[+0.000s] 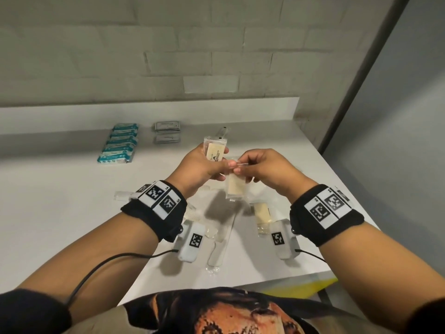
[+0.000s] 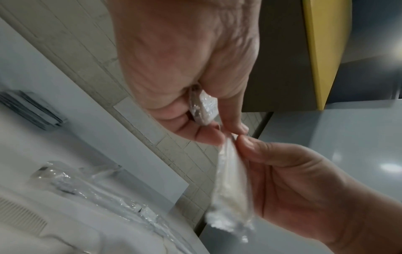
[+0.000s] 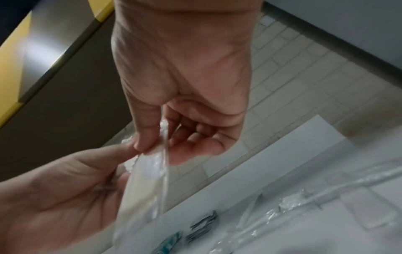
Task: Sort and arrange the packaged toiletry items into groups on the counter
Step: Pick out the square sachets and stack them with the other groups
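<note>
My left hand [image 1: 216,169] is raised over the counter [image 1: 72,201] and grips a clear packet with a beige insert and a printed label [image 1: 215,152]. My right hand [image 1: 240,165] pinches the top edge of a second beige packet [image 1: 236,188], which hangs below the fingers. The two hands meet fingertip to fingertip. In the left wrist view the left hand [image 2: 185,68] holds its packet [image 2: 202,106] in curled fingers, beside the hanging packet [image 2: 230,189]. In the right wrist view the right hand [image 3: 185,86] pinches the hanging packet [image 3: 150,175].
A row of teal packets [image 1: 119,143] and a stack of grey sachets [image 1: 166,132] lie at the back left. Another beige packet [image 1: 261,213], clear-wrapped long items [image 1: 219,247] and a comb [image 1: 190,209] lie under my wrists. The counter's edge runs close on the right.
</note>
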The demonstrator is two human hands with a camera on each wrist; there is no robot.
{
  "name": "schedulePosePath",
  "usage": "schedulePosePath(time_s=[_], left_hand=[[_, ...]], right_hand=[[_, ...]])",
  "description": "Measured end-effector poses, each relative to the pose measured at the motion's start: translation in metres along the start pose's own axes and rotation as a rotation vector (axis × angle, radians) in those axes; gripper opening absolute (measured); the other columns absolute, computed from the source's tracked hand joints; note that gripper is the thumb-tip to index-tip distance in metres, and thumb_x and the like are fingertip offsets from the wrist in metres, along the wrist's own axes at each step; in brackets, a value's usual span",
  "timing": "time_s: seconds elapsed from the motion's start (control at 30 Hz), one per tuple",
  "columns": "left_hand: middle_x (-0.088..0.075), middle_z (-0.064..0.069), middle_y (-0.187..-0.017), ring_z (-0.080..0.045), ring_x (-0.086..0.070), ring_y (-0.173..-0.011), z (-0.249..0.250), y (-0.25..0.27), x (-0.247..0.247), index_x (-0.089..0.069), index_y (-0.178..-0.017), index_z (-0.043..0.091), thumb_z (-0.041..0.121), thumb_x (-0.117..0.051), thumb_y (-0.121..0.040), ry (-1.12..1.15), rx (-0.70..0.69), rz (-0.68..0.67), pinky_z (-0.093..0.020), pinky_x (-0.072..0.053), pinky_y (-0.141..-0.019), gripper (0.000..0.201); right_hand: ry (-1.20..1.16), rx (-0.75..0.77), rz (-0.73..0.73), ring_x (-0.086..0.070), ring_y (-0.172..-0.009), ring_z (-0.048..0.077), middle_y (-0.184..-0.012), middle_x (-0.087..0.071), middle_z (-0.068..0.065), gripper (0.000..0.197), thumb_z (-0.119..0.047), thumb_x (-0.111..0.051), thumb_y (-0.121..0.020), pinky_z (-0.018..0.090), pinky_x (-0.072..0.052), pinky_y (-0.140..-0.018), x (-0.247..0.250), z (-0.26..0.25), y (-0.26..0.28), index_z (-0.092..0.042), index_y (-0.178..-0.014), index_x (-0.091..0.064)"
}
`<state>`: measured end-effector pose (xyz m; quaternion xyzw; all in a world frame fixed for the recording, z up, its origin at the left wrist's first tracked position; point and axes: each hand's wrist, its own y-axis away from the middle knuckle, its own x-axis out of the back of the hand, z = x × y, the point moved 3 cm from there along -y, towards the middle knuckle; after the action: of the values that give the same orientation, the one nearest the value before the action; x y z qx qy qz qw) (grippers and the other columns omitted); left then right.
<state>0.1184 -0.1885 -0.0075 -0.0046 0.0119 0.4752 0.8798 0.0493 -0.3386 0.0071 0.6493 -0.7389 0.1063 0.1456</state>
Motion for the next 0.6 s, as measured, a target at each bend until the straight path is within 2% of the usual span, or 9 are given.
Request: schedulePosePath(time_s=[0.03, 0.13, 0.17, 0.3, 0.37, 0.43, 0.5, 0.53, 0.6], left_hand=[[-0.063, -0.005, -0.083, -0.014, -0.066, -0.065, -0.001, 0.000, -0.001, -0.055, -0.105, 0.011, 0.007, -0.072, -0.083, 0.006, 0.009, -0.003, -0.024, -0.056, -0.060, 0.028], [-0.065, -0.011, -0.089, -0.021, -0.069, -0.075, -0.007, 0.002, 0.000, -0.054, -0.105, 0.012, 0.022, -0.061, -0.093, 0.045, 0.064, -0.001, -0.030, -0.058, -0.067, 0.017], [-0.066, -0.013, -0.091, -0.023, -0.069, -0.077, -0.010, 0.004, 0.001, -0.054, -0.107, 0.011, 0.027, -0.058, -0.095, 0.070, 0.097, 0.000, -0.031, -0.058, -0.067, 0.020], [-0.069, -0.019, -0.096, -0.027, -0.071, -0.080, -0.019, 0.007, 0.002, -0.053, -0.119, 0.004, 0.055, -0.033, -0.097, 0.213, 0.229, -0.085, -0.032, -0.059, -0.062, 0.059], [-0.069, -0.019, -0.099, -0.028, -0.071, -0.083, -0.023, 0.007, 0.001, -0.056, -0.120, 0.003, 0.061, -0.023, -0.097, 0.287, 0.283, -0.119, -0.034, -0.059, -0.064, 0.071], [-0.068, -0.018, -0.102, -0.029, -0.070, -0.087, -0.023, 0.009, -0.001, -0.057, -0.120, 0.001, 0.047, -0.028, -0.102, 0.335, 0.304, -0.121, -0.035, -0.060, -0.066, 0.057], [-0.065, -0.016, -0.103, -0.029, -0.070, -0.087, -0.025, 0.011, -0.002, -0.056, -0.120, -0.001, 0.018, -0.040, -0.102, 0.331, 0.283, -0.087, -0.032, -0.060, -0.065, 0.030], [-0.065, -0.014, -0.102, -0.028, -0.069, -0.086, -0.025, 0.011, -0.001, -0.056, -0.119, -0.001, 0.008, -0.043, -0.100, 0.310, 0.262, -0.062, -0.030, -0.061, -0.064, 0.025], [-0.065, -0.011, -0.098, -0.025, -0.068, -0.085, -0.027, 0.010, 0.000, -0.057, -0.116, 0.001, 0.003, -0.048, -0.097, 0.241, 0.220, -0.028, -0.027, -0.060, -0.065, 0.021]], right_hand=[[0.060, -0.009, 0.024, -0.054, -0.056, 0.008, -0.066, -0.064, -0.002, 0.004, -0.012, -0.074, -0.081, 0.012, -0.041, -0.050, 0.004, 0.002, -0.001, -0.011, -0.079, -0.071], [0.520, -0.054, 0.127, -0.053, -0.062, 0.010, -0.076, -0.065, -0.003, 0.010, -0.023, -0.070, -0.084, 0.021, -0.041, -0.054, 0.024, 0.015, -0.006, -0.014, -0.079, -0.072], [0.604, -0.084, 0.127, -0.052, -0.064, 0.010, -0.075, -0.063, -0.004, 0.010, -0.023, -0.069, -0.085, 0.021, -0.040, -0.054, 0.030, 0.020, -0.007, -0.015, -0.080, -0.071], [0.698, -0.192, 0.042, -0.053, -0.071, 0.007, -0.079, -0.059, -0.007, 0.007, -0.024, -0.068, -0.088, 0.021, -0.039, -0.060, 0.036, 0.044, -0.007, -0.017, -0.087, -0.070], [0.746, -0.206, -0.034, -0.055, -0.077, 0.009, -0.084, -0.062, -0.007, 0.009, -0.024, -0.069, -0.087, 0.021, -0.040, -0.067, 0.031, 0.055, -0.007, -0.016, -0.091, -0.072], [0.840, -0.239, -0.116, -0.056, -0.085, 0.012, -0.092, -0.065, -0.004, 0.014, -0.027, -0.069, -0.088, 0.023, -0.041, -0.074, 0.025, 0.066, -0.007, -0.016, -0.095, -0.073], [0.901, -0.268, -0.132, -0.058, -0.095, 0.016, -0.105, -0.067, -0.002, 0.022, -0.032, -0.069, -0.086, 0.027, -0.046, -0.083, 0.024, 0.077, -0.006, -0.018, -0.104, -0.071], [0.894, -0.263, -0.100, -0.059, -0.100, 0.017, -0.109, -0.065, -0.001, 0.028, -0.036, -0.069, -0.085, 0.029, -0.047, -0.087, 0.025, 0.079, -0.005, -0.021, -0.108, -0.069], [0.762, -0.197, 0.010, -0.059, -0.096, 0.014, -0.105, -0.064, -0.004, 0.031, -0.041, -0.068, -0.085, 0.027, -0.047, -0.081, 0.027, 0.071, -0.003, -0.023, -0.109, -0.068]])
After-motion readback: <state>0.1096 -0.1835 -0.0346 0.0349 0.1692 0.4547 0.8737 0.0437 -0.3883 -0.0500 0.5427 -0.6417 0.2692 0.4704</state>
